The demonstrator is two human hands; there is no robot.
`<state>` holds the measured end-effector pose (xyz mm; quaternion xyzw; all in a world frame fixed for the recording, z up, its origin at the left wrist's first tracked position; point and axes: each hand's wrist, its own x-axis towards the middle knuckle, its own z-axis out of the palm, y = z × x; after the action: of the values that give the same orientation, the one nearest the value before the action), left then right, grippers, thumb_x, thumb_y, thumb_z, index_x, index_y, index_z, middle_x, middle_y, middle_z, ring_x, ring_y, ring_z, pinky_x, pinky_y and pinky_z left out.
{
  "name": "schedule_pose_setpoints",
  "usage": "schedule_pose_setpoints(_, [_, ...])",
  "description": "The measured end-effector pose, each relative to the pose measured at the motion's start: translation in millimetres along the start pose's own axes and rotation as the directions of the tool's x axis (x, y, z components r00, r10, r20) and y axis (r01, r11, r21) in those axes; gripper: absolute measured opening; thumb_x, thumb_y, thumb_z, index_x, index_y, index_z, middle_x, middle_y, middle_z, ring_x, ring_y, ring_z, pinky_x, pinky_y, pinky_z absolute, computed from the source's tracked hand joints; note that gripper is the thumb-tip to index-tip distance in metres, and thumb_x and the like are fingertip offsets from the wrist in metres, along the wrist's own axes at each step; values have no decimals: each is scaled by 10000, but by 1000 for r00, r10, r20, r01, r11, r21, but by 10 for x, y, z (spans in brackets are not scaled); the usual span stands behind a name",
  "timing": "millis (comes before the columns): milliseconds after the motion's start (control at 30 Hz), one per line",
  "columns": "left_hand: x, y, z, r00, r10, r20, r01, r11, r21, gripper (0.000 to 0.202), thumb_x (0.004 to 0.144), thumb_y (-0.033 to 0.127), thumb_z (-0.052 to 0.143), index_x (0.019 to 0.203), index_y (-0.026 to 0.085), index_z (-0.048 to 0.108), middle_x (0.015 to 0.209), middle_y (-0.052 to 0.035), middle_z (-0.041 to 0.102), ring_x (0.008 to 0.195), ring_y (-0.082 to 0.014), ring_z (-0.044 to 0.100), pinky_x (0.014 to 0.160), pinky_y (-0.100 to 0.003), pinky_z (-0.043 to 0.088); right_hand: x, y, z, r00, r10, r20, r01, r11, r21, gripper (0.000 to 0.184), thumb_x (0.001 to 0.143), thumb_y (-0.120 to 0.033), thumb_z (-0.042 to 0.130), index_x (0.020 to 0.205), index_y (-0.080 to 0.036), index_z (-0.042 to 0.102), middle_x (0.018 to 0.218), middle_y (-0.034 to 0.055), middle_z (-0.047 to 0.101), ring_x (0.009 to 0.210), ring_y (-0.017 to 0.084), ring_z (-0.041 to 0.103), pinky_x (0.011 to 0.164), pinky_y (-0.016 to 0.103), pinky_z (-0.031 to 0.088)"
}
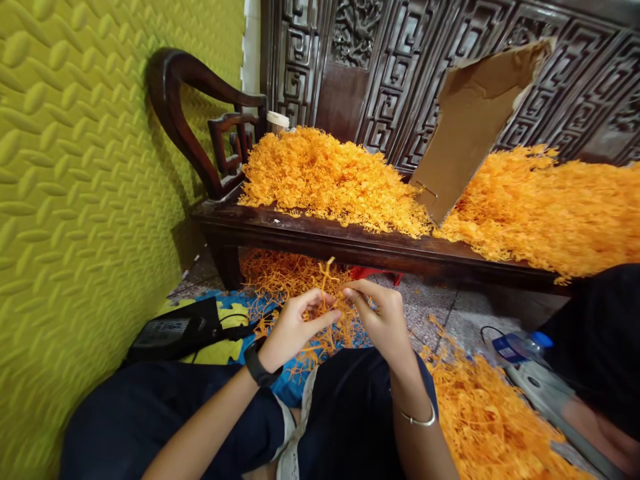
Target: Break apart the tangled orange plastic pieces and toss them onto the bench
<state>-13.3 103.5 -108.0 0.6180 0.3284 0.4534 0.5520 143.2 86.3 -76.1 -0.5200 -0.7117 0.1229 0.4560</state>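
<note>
My left hand (296, 325) and my right hand (381, 318) meet in front of my knees, fingers pinched on one orange plastic sprig (330, 277) that sticks up between them. More orange sprigs (295, 277) lie on the floor just beyond my hands. A large heap of the same orange pieces (325, 177) covers the dark wooden bench (320, 235) ahead, and another heap (480, 420) lies on the floor at my right. A black watch sits on my left wrist, a thin bangle on my right.
A cardboard sheet (470, 127) leans on the bench heap. A black device (173, 331) with a cable lies on a blue-yellow mat at left. A plastic bottle (523, 347) lies at right. A person in dark clothing (600, 340) sits at the right edge. Yellow padded wall at left.
</note>
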Motion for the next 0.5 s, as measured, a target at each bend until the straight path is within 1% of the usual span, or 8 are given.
schedule_pose_setpoints(100, [-10,50,9,1000,-2,-27,1,1000,-18,106,735,269,681,720,175,634,706,3,602,682,-154,554,666,-249,422,0,13,0,997,2,-75,-2,1000,4,171,833,-215,538,727,-185,668,652,14,671,574,138,598,577,236,436])
schedule_pose_setpoints(200, [-27,97,29,999,-5,-47,2,998,-65,115,728,277,684,688,179,641,667,7,583,635,-150,533,629,-249,417,-24,-33,66,986,-4,-164,0,1000,-24,169,833,-219,542,718,-192,662,636,13,664,579,141,593,583,251,439])
schedule_pose_setpoints(300, [-52,120,31,999,-2,-49,-2,998,-67,99,731,259,676,680,179,648,650,10,571,631,-145,522,623,-243,403,-17,-78,147,962,-63,-264,31,992,-124,178,836,-189,526,712,-193,654,640,16,662,602,143,593,640,280,446])
schedule_pose_setpoints(367, [-76,130,17,999,-22,-45,19,998,-58,104,727,247,674,658,177,641,625,18,552,597,-131,501,587,-231,381,14,-44,83,926,-90,-367,26,984,-176,197,831,-160,504,706,-196,653,661,21,662,610,145,591,643,293,447])
schedule_pose_setpoints(400, [-89,136,8,998,-43,-37,41,997,-62,117,721,242,677,637,176,630,604,24,537,568,-121,484,560,-225,365,26,-1,-14,880,-85,-468,4,985,-171,201,823,-154,501,699,-196,654,665,26,657,602,148,587,623,298,446])
schedule_pose_setpoints(433, [-101,143,-1,997,-67,-26,65,995,-74,137,713,240,683,615,174,614,576,33,516,533,-111,463,531,-219,347,26,55,-157,798,-66,-600,-22,990,-139,191,810,-156,510,692,-192,655,658,33,646,582,153,580,587,302,442])
schedule_pose_setpoints(467, [-109,151,-6,996,-92,-13,91,992,-89,160,707,242,689,596,173,596,547,41,494,502,-102,441,506,-214,329,9,119,-339,653,-43,-756,-47,994,-97,177,799,-163,520,688,-185,657,663,44,636,572,160,576,558,307,434])
schedule_pose_setpoints(500, [-113,159,-8,993,-114,-2,113,988,-107,177,703,248,693,586,173,584,524,48,477,480,-96,425,488,-211,316,-26,182,-546,496,15,-868,-36,999,-4,142,783,-180,549,692,-174,658,657,52,619,546,164,568,517,308,423])
